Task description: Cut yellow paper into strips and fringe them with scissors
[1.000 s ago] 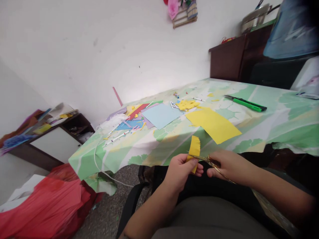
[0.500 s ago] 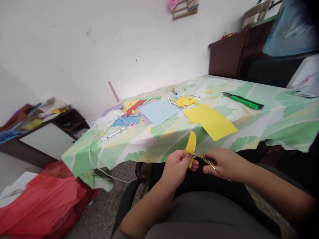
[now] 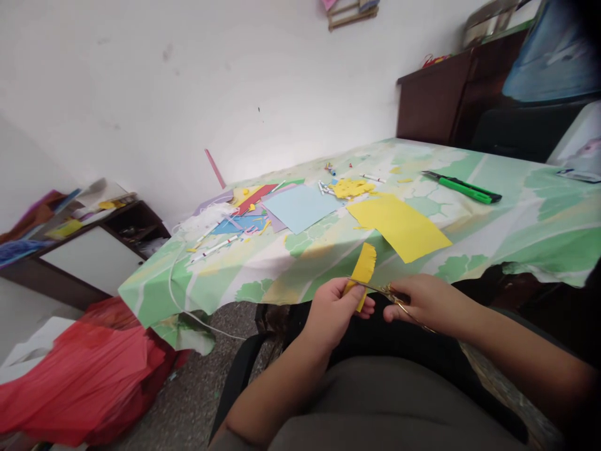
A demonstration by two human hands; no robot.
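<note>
My left hand (image 3: 335,308) pinches a narrow yellow paper strip (image 3: 364,263) in front of the table edge. Small cuts run along the strip's right side, making a fringe. Gold-handled scissors (image 3: 389,292) are gripped in my right hand (image 3: 422,302), their blades lying across the strip just above my left thumb. Whether the blades are fully closed I cannot tell. Beyond my hands a larger yellow sheet (image 3: 401,227) hangs slightly over the table's front edge. A heap of yellow paper pieces (image 3: 353,188) lies behind it.
On the patterned tablecloth (image 3: 263,275) are a light blue sheet (image 3: 303,210), a green utility knife (image 3: 464,188), a marker (image 3: 215,248), coloured paper and a white tangled bundle (image 3: 209,217). A red plastic bag (image 3: 94,369) lies on the floor, left, near a low cabinet (image 3: 94,263).
The scissor blades sit slightly higher across the strip, and its upper end leans more to the right. Both hands keep their holds. The whole view has shifted a little.
</note>
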